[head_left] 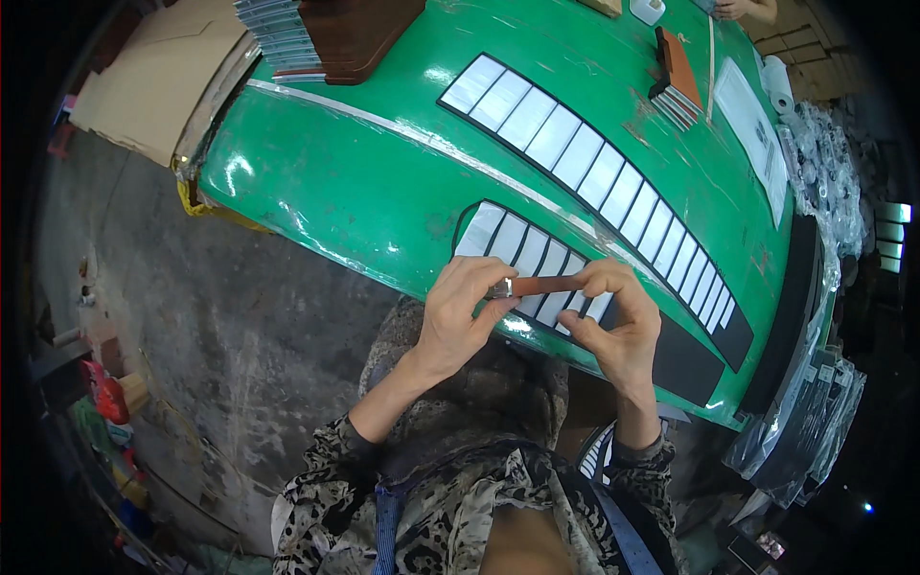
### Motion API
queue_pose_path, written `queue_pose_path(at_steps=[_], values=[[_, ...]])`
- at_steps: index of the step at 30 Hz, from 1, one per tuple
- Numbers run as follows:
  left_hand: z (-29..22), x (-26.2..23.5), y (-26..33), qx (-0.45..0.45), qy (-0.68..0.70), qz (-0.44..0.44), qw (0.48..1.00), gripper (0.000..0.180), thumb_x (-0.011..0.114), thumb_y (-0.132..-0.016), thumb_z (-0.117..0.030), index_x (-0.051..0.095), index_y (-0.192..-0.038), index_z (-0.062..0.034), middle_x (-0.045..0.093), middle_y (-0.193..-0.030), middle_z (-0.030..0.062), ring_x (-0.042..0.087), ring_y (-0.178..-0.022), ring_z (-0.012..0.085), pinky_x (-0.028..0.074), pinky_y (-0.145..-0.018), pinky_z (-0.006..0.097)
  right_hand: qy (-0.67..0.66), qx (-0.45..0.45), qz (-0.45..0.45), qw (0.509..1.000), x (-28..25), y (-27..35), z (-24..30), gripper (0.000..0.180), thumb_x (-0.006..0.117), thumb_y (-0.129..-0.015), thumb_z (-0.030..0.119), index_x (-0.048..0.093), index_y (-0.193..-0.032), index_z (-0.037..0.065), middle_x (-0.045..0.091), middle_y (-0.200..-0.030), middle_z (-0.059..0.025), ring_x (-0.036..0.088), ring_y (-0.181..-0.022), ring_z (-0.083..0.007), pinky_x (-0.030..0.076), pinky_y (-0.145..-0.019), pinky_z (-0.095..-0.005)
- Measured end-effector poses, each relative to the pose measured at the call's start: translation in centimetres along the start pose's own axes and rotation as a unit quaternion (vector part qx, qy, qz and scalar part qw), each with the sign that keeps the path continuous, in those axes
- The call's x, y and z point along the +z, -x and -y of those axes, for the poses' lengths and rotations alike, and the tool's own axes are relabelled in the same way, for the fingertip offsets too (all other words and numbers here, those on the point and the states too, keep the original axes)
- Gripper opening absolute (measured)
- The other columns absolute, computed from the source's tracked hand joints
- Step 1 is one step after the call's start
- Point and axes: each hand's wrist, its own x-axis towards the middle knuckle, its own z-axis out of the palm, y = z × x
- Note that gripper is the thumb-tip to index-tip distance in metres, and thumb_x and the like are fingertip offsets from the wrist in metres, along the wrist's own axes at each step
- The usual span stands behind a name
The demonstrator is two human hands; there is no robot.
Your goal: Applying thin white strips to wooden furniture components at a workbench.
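A short brown strip-like piece (548,285) with a shiny silver end spans between my two hands, above the near edge of the green table (316,206). My left hand (460,311) pinches the silver end between thumb and fingers. The other end is gripped by my right hand (621,321), its index finger curled on top and its thumb below. Directly under my hands lies a black panel with a row of white rectangles (494,230), partly covered by them. Beyond it rests a longer, curved black panel with white rectangles (585,153).
Brown pieces with silvery edges are stacked (335,43) at the far left, with a smaller stack (676,81) at the far right. Cardboard (144,81) lies left of the table. Plastic-wrapped goods (819,163) line the right. Another person's hand (736,10) shows at the far edge.
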Motion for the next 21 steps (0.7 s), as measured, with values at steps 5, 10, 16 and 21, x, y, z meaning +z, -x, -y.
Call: queue_pose_path(at_steps=[5,10,16,21], values=[[-0.1,-0.1,0.0,-0.008,0.010,0.001,1.000,0.034,0.071,-0.068,0.000,0.061,-0.100,-0.0021,0.060,-0.094,0.0105,0.057,-0.084,0.0285,0.044,-0.073,0.037,0.114,-0.066,0.046,0.990,0.2,-0.5,0.3,0.030,0.082,-0.060,0.016,0.065,-0.083,0.007,0.065,-0.082,-0.0007,0.058,-0.075,-0.0187,0.039,-0.089,-0.0422],[0.0,-0.4,0.1,0.009,0.014,0.012,1.000,0.029,0.070,-0.074,-0.004,0.061,-0.102,-0.0021,0.061,-0.098,0.0111,0.059,-0.086,0.0257,0.048,-0.072,0.034,0.110,-0.063,0.069,0.990,0.9,-1.5,0.2,0.032,0.082,-0.057,0.020,0.066,-0.083,0.008,0.065,-0.082,-0.0004,0.058,-0.074,-0.0188,0.040,-0.085,-0.0442],[0.0,-0.4,0.3,0.005,0.026,0.011,1.000,0.025,0.069,-0.075,-0.004,0.061,-0.098,-0.0021,0.061,-0.097,0.0100,0.059,-0.087,0.0266,0.048,-0.072,0.035,0.095,-0.037,0.069,0.992,1.9,-1.6,-0.1,0.031,0.081,-0.056,0.020,0.067,-0.080,0.009,0.060,-0.078,-0.0004,0.056,-0.079,-0.0189,0.042,-0.073,-0.0349],[0.0,-0.4,0.3,0.008,0.022,0.008,1.000,0.028,0.069,-0.070,-0.001,0.062,-0.097,-0.0021,0.062,-0.094,0.0094,0.059,-0.086,0.0266,0.048,-0.071,0.034,0.135,-0.066,0.096,0.984,1.8,-2.1,0.3,0.031,0.081,-0.054,0.022,0.067,-0.079,0.009,0.057,-0.076,-0.0008,0.054,-0.076,-0.0197,0.041,-0.065,-0.0325]])
